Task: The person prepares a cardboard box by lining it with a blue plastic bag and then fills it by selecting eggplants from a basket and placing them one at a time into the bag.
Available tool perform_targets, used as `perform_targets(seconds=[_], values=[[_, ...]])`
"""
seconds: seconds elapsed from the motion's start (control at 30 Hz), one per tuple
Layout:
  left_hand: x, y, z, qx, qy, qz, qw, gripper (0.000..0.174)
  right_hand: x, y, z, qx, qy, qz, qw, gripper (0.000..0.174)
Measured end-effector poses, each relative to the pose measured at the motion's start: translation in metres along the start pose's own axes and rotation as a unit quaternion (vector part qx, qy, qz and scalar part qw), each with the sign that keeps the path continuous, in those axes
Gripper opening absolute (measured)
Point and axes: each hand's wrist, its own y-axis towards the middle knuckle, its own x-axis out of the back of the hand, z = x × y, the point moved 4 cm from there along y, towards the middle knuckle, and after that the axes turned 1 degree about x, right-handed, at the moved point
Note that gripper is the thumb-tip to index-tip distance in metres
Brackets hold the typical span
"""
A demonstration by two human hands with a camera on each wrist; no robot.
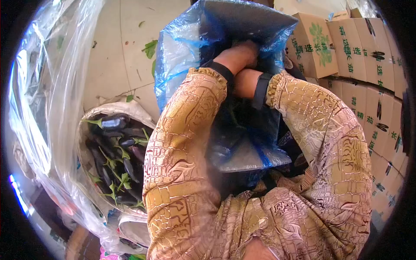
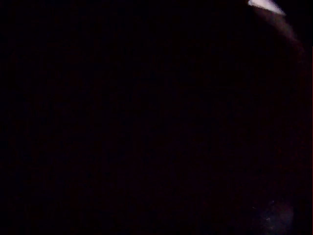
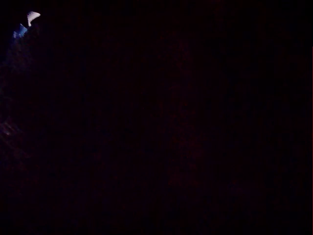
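Observation:
Both arms reach down into a box lined with a blue plastic bag point(image 1: 177, 86). The left hand point(image 1: 240, 54) lies near the far end of the opening, its back up and its fingers hidden in the dark inside. From the right, the right hand point(image 1: 247, 82) comes in close against the left; only its wrist part shows, the rest being covered. What the hands hold cannot be told. Dark contents with a faint green streak lie in the bag below the wrists. Both wrist views are almost wholly black.
To the left stands a white sack point(image 1: 149, 115) of dark purple eggplants point(image 1: 115, 122) with green stems. Clear plastic sheeting point(image 1: 69, 86) hangs beyond it. Printed cardboard boxes point(image 1: 357, 52) are stacked on the right. Green leaf scraps point(image 1: 150, 49) lie on the tiled floor point(image 1: 117, 56).

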Motion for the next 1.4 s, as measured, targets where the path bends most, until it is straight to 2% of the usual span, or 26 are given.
perform_targets(seconds=[0.1, 0.17, 0.23, 0.27, 0.33, 0.37, 0.4, 0.43, 0.47, 0.53, 0.6, 0.67, 0.7, 0.73, 0.8, 0.87, 0.93, 0.97, 1.03, 1.07, 1.1, 1.13, 1.2, 1.27, 1.33, 1.4], values=[[0.005, 0.007, -0.006, -0.04, 0.01, -0.036, 0.998, 0.039, -0.003, 0.003, -0.007, 0.004, -0.016, -0.012, 1.0, 0.027], [0.03, -0.02, -0.022, -0.089, 0.031, -0.15, 0.984, 0.035, 0.013, 0.004, -0.006, 0.052, -0.054, -0.072, 0.995, 0.019], [0.06, -0.062, -0.043, -0.163, 0.003, -0.174, 0.971, 0.034, 0.032, 0.001, -0.002, 0.103, -0.104, -0.149, 0.978, 0.012], [0.078, -0.091, -0.049, -0.216, -0.063, -0.204, 0.953, 0.033, 0.041, -0.002, 0.003, 0.127, -0.13, -0.187, 0.965, 0.009], [0.104, -0.142, -0.04, -0.234, -0.229, -0.295, 0.898, 0.028, 0.057, -0.01, 0.015, 0.18, -0.167, -0.276, 0.929, 0.005], [0.108, -0.163, -0.026, -0.22, -0.291, -0.331, 0.87, 0.027, 0.064, -0.017, 0.02, 0.2, -0.184, -0.322, 0.907, 0.007], [0.114, -0.19, -0.018, -0.159, -0.295, -0.31, 0.89, 0.029, 0.07, -0.023, 0.024, 0.198, -0.191, -0.34, 0.899, 0.01], [0.111, -0.208, 0.003, -0.105, -0.308, -0.356, 0.876, 0.033, 0.063, -0.019, 0.017, 0.076, -0.189, -0.176, 0.963, 0.011], [0.103, -0.222, 0.031, -0.071, -0.181, -0.443, 0.875, 0.045, 0.06, -0.019, 0.018, -0.005, -0.171, -0.016, 0.985, 0.017], [0.075, -0.25, 0.063, 0.052, -0.107, -0.447, 0.887, 0.061, 0.054, -0.052, 0.035, 0.143, -0.106, -0.149, 0.973, 0.02], [0.032, -0.265, 0.067, 0.138, -0.272, -0.295, 0.906, 0.076, 0.031, -0.051, 0.048, 0.156, -0.044, -0.12, 0.979, 0.014], [-0.045, -0.253, 0.079, 0.238, -0.325, -0.241, 0.883, 0.07, -0.014, -0.023, 0.029, 0.124, -0.04, 0.019, 0.991, 0.02], [-0.063, -0.26, 0.07, 0.24, -0.361, -0.221, 0.874, 0.07, -0.027, -0.018, 0.021, 0.132, -0.087, -0.044, 0.986, 0.018], [-0.063, -0.26, 0.061, 0.128, -0.567, -0.233, 0.78, 0.063, -0.035, -0.015, 0.016, 0.135, -0.131, -0.113, 0.976, 0.018], [-0.073, -0.267, 0.058, 0.083, -0.705, -0.238, 0.663, 0.056, -0.047, -0.001, 0.016, 0.038, -0.176, -0.021, 0.983, 0.016], [-0.089, -0.302, 0.06, 0.048, -0.744, -0.236, 0.623, 0.044, -0.052, 0.019, 0.044, -0.044, -0.193, 0.064, 0.978, 0.017], [-0.113, -0.315, 0.058, -0.005, -0.764, -0.26, 0.59, 0.036, -0.044, 0.015, 0.049, 0.042, -0.188, 0.044, 0.98, 0.022], [-0.122, -0.326, 0.061, 0.024, -0.703, -0.265, 0.66, 0.033, -0.049, 0.024, 0.047, -0.011, -0.204, 0.133, 0.97, 0.027], [-0.126, -0.349, 0.066, 0.119, -0.589, -0.253, 0.758, 0.025, -0.046, 0.028, 0.05, -0.038, -0.178, 0.127, 0.975, 0.028], [-0.125, -0.365, 0.075, 0.121, -0.595, -0.26, 0.751, 0.025, -0.042, 0.029, 0.047, -0.07, -0.148, 0.127, 0.978, 0.03], [-0.121, -0.384, 0.088, 0.131, -0.619, -0.32, 0.705, 0.025, -0.035, 0.016, 0.049, 0.054, -0.119, 0.006, 0.991, 0.022], [-0.116, -0.404, 0.104, 0.139, -0.638, -0.376, 0.658, 0.025, -0.04, 0.012, 0.036, 0.055, -0.124, 0.006, 0.991, 0.022], [-0.109, -0.461, 0.153, 0.244, -0.498, -0.53, 0.642, 0.023, -0.056, 0.015, 0.013, 0.04, -0.185, 0.091, 0.978, 0.024], [-0.125, -0.527, 0.217, 0.387, -0.231, -0.616, 0.646, 0.025, -0.033, 0.001, 0.03, 0.063, -0.149, 0.06, 0.985, 0.026], [-0.147, -0.582, 0.27, 0.528, -0.158, -0.61, 0.57, 0.039, -0.025, -0.006, 0.03, 0.085, -0.105, 0.102, 0.986, 0.025], [-0.17, -0.621, 0.317, 0.659, -0.114, -0.518, 0.534, 0.052, 0.007, -0.009, 0.057, 0.064, -0.071, 0.08, 0.992, 0.024]])
